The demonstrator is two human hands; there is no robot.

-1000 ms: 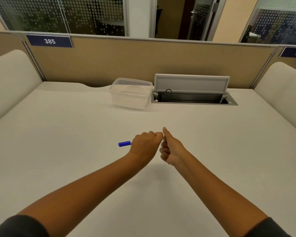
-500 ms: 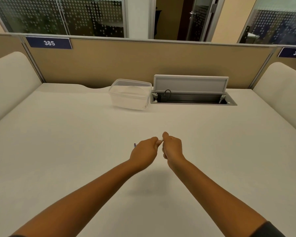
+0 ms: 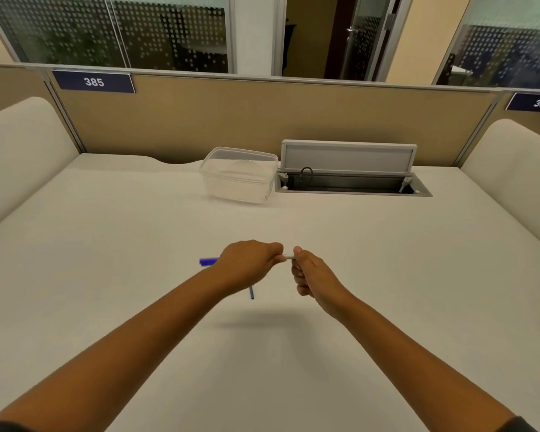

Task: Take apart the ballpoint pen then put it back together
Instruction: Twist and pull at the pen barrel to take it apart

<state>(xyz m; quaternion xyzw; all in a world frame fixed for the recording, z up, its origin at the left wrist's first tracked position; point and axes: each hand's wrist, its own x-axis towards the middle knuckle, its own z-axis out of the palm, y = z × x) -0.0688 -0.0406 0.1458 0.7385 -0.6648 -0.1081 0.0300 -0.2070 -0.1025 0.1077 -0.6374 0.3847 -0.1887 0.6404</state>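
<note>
Over the middle of the white desk [image 3: 106, 291] my left hand [image 3: 247, 266] and my right hand [image 3: 312, 275] are both closed on a pale pen barrel [image 3: 289, 256]. Only a short stretch of the barrel shows between them. A blue pen cap [image 3: 209, 261] lies on the desk just left of my left hand. A thin blue rod [image 3: 252, 293], probably the refill, sticks out below my left hand; I cannot tell whether it lies on the desk or is held.
A clear plastic lidded box [image 3: 239, 176] stands at the back centre. Beside it on the right is an open cable hatch [image 3: 353, 185] with its flap [image 3: 349, 157] raised. Tan partitions close off the back, and padded dividers stand at both sides.
My hands have drawn slightly apart, and a bit of pale barrel shows between them. The blue cap is in view again left of my left hand, and the thin blue rod now shows below it.
</note>
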